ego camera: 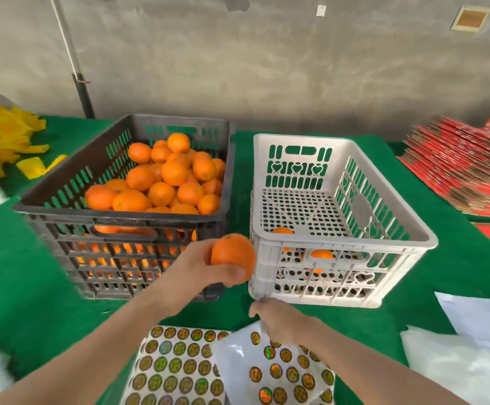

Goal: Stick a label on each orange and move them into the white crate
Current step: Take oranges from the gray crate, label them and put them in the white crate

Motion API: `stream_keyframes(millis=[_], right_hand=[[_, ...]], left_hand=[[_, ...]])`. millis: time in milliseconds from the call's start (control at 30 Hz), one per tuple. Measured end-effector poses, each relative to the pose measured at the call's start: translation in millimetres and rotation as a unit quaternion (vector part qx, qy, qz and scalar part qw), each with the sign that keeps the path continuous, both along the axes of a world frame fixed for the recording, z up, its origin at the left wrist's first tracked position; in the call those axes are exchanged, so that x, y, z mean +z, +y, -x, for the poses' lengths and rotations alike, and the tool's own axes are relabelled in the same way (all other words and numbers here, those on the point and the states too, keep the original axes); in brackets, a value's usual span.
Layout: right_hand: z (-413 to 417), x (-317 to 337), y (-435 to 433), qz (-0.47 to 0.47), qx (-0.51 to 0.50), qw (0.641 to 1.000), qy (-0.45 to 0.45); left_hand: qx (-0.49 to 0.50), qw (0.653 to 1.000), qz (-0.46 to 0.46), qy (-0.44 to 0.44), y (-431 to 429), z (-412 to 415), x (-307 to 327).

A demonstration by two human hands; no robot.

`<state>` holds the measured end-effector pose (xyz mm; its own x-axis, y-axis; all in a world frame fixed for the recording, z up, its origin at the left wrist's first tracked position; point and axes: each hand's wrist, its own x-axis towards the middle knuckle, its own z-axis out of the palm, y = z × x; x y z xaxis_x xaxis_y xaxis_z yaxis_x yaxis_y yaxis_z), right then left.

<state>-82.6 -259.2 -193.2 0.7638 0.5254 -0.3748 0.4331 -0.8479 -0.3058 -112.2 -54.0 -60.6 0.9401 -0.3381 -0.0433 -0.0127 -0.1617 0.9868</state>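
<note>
Orange (232,257) gripped in left hand (197,266), stem end up-left; right hand (279,318) pinched, contents unclear.

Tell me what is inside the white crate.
The white crate holds two oranges near its front wall, one seen through the slots. That wall hides the front floor, so more may be there.

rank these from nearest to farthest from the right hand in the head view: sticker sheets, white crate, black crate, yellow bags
From the right hand:
1. Sticker sheets, directly under the hand, at the near edge.
2. White crate, its near corner just above the fingertips.
3. Black crate, further off to the left, full of oranges.
4. Yellow bags, far left at the back of the table.
</note>
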Motion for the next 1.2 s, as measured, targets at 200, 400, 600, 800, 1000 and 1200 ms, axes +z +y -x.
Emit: stream_keyframes(millis=[200, 400, 600, 800, 1000, 1200], right_hand=[[-1, 19, -15, -0.105, -0.015, 0.994, -0.017], [11, 22, -30, -0.183, -0.026, 0.983, -0.013], [18, 29, -28, -0.312, -0.021, 0.947, -0.076], [22, 40, -30, -0.292, 0.086, 0.913, -0.27], [27, 47, -29, -0.308, 0.111, 0.885, -0.332], [27, 63, -28, -0.444, -0.119, 0.875, -0.15]], left_hand=[[-0.021, 0.97, -0.069, 0.232, -14, 7, -79], [-0.043, 0.956, -0.008, 0.289, -26, 2, -106], [-0.032, 0.947, 0.126, 0.294, -20, -9, -104], [-0.031, 0.921, 0.209, 0.326, -14, -12, -106], [-0.044, 0.925, 0.186, 0.329, -14, -11, -98], [-0.068, 0.958, -0.018, 0.279, -18, -4, -86]])
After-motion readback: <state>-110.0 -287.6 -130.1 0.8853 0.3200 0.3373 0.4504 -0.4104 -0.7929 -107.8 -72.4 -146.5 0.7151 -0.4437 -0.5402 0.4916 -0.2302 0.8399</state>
